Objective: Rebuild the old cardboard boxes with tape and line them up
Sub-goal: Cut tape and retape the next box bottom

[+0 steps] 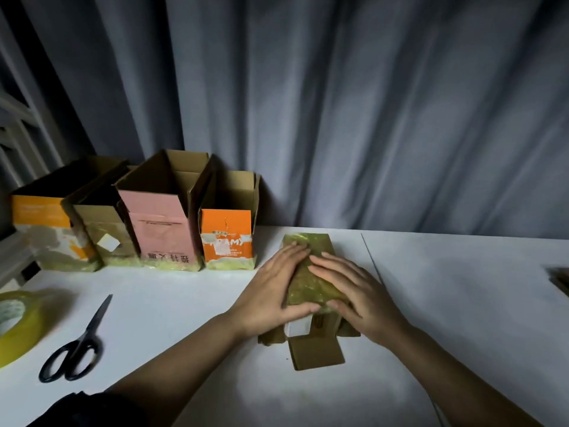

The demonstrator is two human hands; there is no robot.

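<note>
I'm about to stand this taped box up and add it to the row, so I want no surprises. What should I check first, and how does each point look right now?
1. Tape pressed flat on the box: ok; left hand and right hand lie flat on it.
2. Tape seam sealed all along: cannot tell, the hands cover it.
3. Near-end flaps free: ok, they splay open on the table.
4. Free spot right of the orange box: ok.
5. Row of four boxes upright: ok.
6. Scissors and tape roll out of the path: ok, far left.
</note>
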